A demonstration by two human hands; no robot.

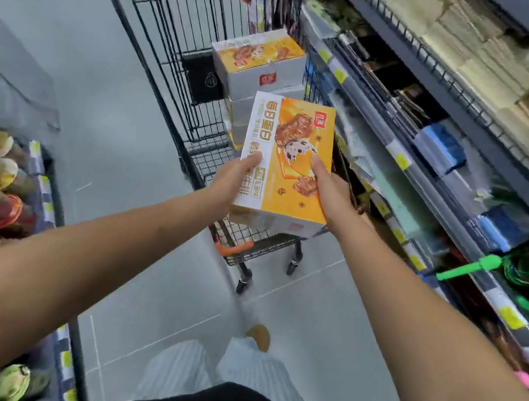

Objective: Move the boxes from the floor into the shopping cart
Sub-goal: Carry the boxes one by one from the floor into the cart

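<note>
Box (288,159) gripped by left hand (233,181) and right hand (329,189) above cart (174,58) rim (1 stack inside).

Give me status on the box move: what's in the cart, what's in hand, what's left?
Done: a stack of boxes already sits inside the shopping cart.
In hand: one more orange and white box, held by the left hand and right hand above the cart's near end, not yet set down.
Left: placing this box. No other boxes show on the visible floor, though the view is partial.
</note>
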